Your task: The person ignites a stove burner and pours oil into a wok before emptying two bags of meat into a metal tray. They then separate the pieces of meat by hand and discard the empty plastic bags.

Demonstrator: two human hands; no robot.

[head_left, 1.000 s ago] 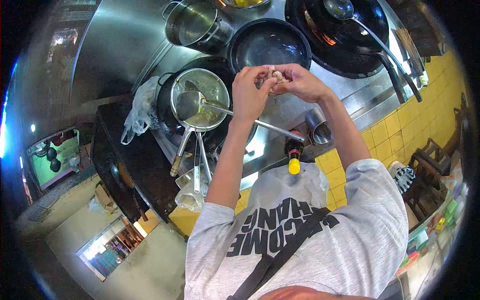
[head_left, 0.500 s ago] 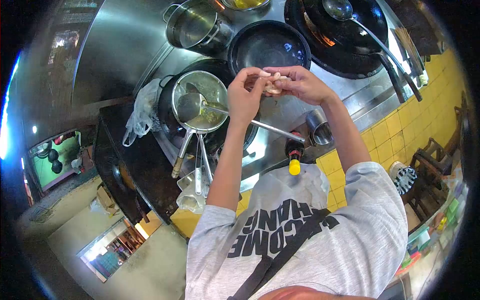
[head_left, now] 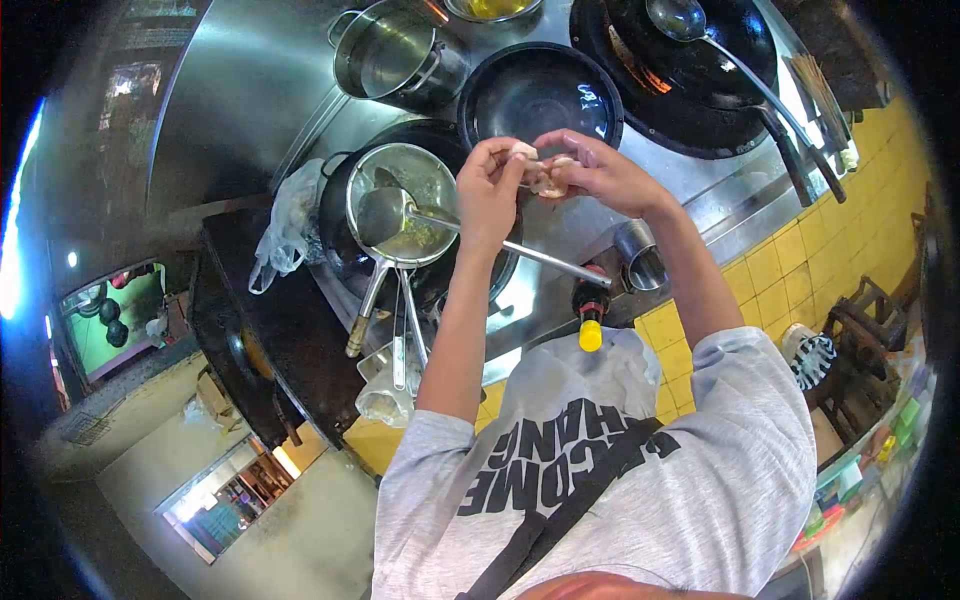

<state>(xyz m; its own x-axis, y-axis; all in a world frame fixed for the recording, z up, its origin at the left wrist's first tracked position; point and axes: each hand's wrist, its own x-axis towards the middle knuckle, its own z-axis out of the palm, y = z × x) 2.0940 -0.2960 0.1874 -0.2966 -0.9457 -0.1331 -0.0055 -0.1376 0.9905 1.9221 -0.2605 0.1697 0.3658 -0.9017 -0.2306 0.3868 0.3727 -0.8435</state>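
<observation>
Over the stove, both hands, left [head_left: 490,190] and right [head_left: 600,175], pinch a small pale morsel [head_left: 545,178] between closed fingertips above the steel bench [head_left: 560,225], apparently mid-peel, with the strainer pot [head_left: 400,205] just beside it for a careful drop.

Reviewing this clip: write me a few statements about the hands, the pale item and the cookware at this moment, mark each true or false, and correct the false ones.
1. Both hands hold a small pale food piece between their fingertips. True.
2. The left hand grips the ladle handle. False: the ladle rests untouched in the strainer.
3. The right hand is raised above the stovetop, in front of the black wok. True.
4. The yellow-capped bottle lies on its side inside the steel pot. False: it stands at the counter edge near the person's chest.
</observation>
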